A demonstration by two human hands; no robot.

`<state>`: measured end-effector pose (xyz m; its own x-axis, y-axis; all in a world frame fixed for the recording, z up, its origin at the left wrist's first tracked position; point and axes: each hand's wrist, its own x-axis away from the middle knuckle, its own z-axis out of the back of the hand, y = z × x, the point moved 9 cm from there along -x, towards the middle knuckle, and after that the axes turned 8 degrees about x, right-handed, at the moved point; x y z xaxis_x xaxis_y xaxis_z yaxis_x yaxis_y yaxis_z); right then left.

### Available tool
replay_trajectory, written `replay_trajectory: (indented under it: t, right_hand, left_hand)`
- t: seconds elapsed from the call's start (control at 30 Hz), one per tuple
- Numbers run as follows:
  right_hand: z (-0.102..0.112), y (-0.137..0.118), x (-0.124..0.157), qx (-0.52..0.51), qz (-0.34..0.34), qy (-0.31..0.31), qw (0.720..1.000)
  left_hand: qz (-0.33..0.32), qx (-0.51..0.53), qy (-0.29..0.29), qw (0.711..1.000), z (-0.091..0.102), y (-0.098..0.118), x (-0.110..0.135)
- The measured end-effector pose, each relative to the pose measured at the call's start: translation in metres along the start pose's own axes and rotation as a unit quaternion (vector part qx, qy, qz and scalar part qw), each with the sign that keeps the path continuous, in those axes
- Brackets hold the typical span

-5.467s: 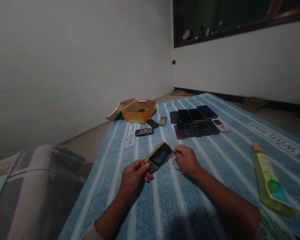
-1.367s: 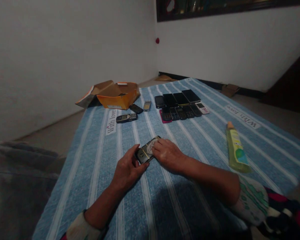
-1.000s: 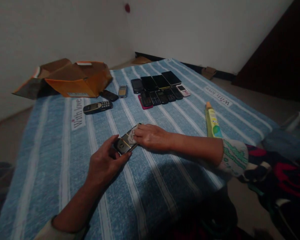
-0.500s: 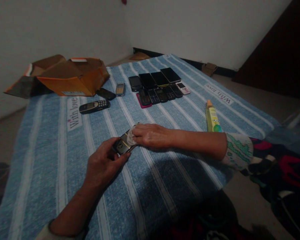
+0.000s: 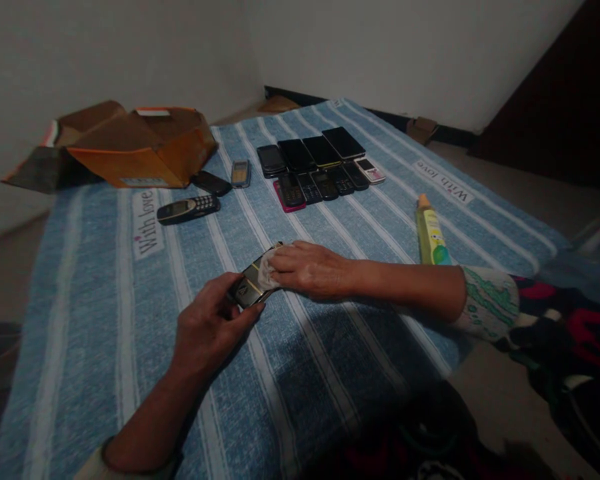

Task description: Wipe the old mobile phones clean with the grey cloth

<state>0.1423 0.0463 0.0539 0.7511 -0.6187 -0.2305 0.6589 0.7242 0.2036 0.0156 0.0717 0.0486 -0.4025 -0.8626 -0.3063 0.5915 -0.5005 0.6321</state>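
Note:
My left hand (image 5: 213, 320) grips the near end of a dark mobile phone (image 5: 249, 288) with gold-coloured trim, thumb along one side and fingers on the other. The phone lies at a slant on the striped cloth. My right hand (image 5: 313, 269) is closed on a crumpled pale cloth (image 5: 267, 269) and presses it on the phone's far end, so that part is hidden. Left of the phone lies a dark keypad phone (image 5: 189, 209). Behind it are a black phone (image 5: 211, 184) and a small phone with a yellowish screen (image 5: 241, 174).
An orange cardboard box (image 5: 140, 167) stands with its flaps open at the back left. Two rows of phones (image 5: 325, 185) lie at the back middle, touching one another. A bottle of yellow-green liquid (image 5: 431, 233) rests beyond my right forearm. Blue-white striped cloth (image 5: 80, 320) covers the surface.
The view has shifted slightly. Both hands keep their hold on the phone and the pale cloth, and the cloth stays on the phone's far part with little visible movement.

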Motion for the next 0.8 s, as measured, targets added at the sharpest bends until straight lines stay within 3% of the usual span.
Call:
replay_trajectory:
  t: [0.27,0.43,0.8]
  right_hand:
    - [-0.003,-0.002,-0.023,-0.022,0.009,0.005,1.0]
    - [0.0,-0.005,-0.019,-0.067,0.015,-0.008,0.998]
    - [0.003,-0.01,-0.014,-0.1,-0.041,0.067,0.992]
  left_hand:
    - [0.026,0.018,-0.004,0.999,-0.001,-0.001,0.002]
    - [0.03,0.02,-0.011,0.999,-0.002,-0.003,0.003]
    - [0.038,0.059,-0.025,0.997,-0.004,-0.006,0.007]
